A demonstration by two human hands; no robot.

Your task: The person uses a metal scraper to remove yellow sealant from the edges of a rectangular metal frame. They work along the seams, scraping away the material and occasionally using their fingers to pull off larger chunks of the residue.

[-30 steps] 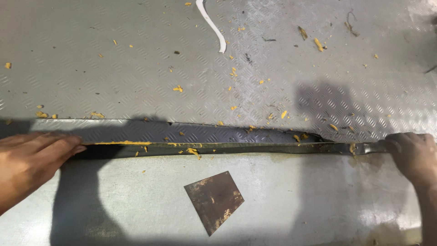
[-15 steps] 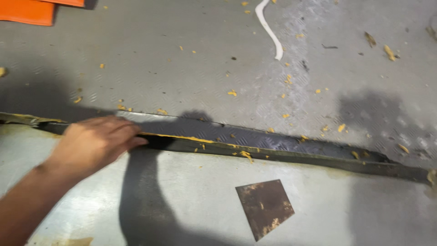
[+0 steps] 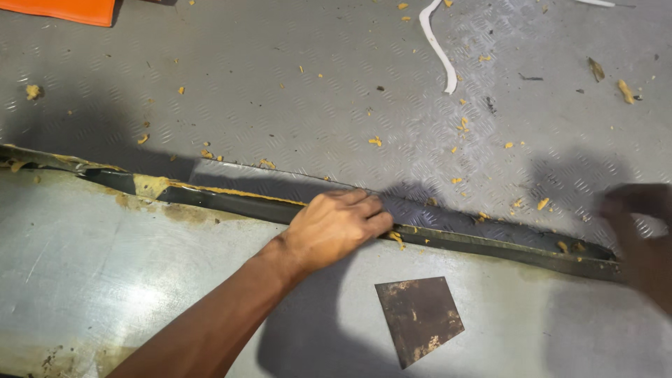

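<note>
A long dark strip point(image 3: 210, 199) smeared with yellow paste runs from the left edge down to the right, along the seam between a smooth metal sheet point(image 3: 105, 280) and a tread-patterned sheet point(image 3: 280, 98). My left hand point(image 3: 336, 227) lies palm down on the middle of the strip, fingers together and pressed on it, gripping nothing. My right hand point(image 3: 647, 245) is a dark blur at the right edge, beside the strip's right end point(image 3: 595, 260); its grip is unclear.
A rusty square metal plate point(image 3: 418, 318) lies flat on the smooth sheet just below the strip. Yellow crumbs point(image 3: 376, 141) are scattered over the patterned sheet. A white curved band point(image 3: 437, 49) lies at the top, an orange object point(image 3: 63, 8) at the top left.
My left hand has slid to the right along the strip, from its left part to its middle. The view has shifted, and my right hand has come back into sight at the right edge.
</note>
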